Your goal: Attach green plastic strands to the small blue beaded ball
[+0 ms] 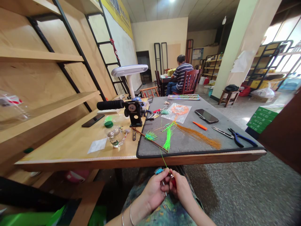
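Close together above my lap, my left hand (154, 190) and my right hand (182, 188) meet at the fingertips. A thin green strand (164, 161) runs from the table edge down to where both thumbs and forefingers pinch. A blue bristly piece (159, 170) sticks out beside my left fingers, and small shiny metal parts show below them. Curled in my right fingers is a red object with a shiny end (173, 180); most of it is covered. On the mat lie a bundle of bright green strands (167, 138) and a brown stick (152, 142) with green-blue tufts.
The grey mat (150, 150) also bears orange fibres (199, 135), blue-handled pliers (242, 137), scissors-like metal tool (223, 132), an orange piece (199, 126) and a phone (207, 115). Left stand a black clamp device (135, 114), a jar (115, 137) and a lamp (129, 71). A person (182, 75) sits behind.
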Available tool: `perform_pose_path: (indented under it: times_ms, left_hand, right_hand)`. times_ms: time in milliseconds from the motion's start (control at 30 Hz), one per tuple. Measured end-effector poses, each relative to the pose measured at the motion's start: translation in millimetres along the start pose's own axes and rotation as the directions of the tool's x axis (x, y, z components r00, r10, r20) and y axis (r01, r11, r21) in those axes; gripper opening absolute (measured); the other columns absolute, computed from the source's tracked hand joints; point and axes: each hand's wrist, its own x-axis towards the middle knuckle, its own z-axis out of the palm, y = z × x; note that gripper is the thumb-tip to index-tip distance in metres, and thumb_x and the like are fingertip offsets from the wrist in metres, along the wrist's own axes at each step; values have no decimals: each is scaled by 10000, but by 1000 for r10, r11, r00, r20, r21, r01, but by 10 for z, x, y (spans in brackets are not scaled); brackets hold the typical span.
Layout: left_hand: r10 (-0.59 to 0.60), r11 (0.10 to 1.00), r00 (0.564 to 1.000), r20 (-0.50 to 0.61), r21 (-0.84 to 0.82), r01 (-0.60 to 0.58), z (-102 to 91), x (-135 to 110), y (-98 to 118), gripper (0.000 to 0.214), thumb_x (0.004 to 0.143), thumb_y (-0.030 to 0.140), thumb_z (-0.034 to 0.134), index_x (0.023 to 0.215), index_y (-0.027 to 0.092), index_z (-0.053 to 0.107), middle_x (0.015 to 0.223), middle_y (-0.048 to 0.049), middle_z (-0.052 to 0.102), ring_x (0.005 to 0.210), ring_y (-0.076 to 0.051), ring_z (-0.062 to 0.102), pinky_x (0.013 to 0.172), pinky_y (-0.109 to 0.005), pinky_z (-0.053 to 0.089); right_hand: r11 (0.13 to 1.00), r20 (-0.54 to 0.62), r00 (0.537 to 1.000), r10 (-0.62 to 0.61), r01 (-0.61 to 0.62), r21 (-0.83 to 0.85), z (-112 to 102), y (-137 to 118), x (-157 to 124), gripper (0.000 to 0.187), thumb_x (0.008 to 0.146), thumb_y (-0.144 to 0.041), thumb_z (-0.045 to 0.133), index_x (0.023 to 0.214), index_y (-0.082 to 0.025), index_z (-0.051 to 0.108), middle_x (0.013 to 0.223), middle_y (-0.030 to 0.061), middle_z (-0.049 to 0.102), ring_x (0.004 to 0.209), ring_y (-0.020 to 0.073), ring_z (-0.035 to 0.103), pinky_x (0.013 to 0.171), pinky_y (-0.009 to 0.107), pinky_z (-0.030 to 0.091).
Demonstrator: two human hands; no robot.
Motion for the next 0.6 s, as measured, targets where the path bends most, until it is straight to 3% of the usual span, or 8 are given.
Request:
perform_pose_path:
  times_ms: [367,600]
  left_hand:
    - [5,1000,1000,-9,4,-5,-12,12,-8,151,741,191,718,756,54,656,537,16,490,408,-22,425,356,-107,201]
    - [14,1000,999,-29,19,-14,25,-14,-2,161,724,188,734,717,61,636,527,19,488,403,-27,434,352,-113,201]
  right_hand:
    - [1000,-8,1000,21,-21,-23,-7,67,19,470,819,-523,383,523,-192,538,426,-15,479,405,118,427,430,225,332]
    - [997,0,999,-40,40,-66,-23,30,11,427,805,-503,439,550,-188,575,457,3,523,436,130,463,443,228,361]
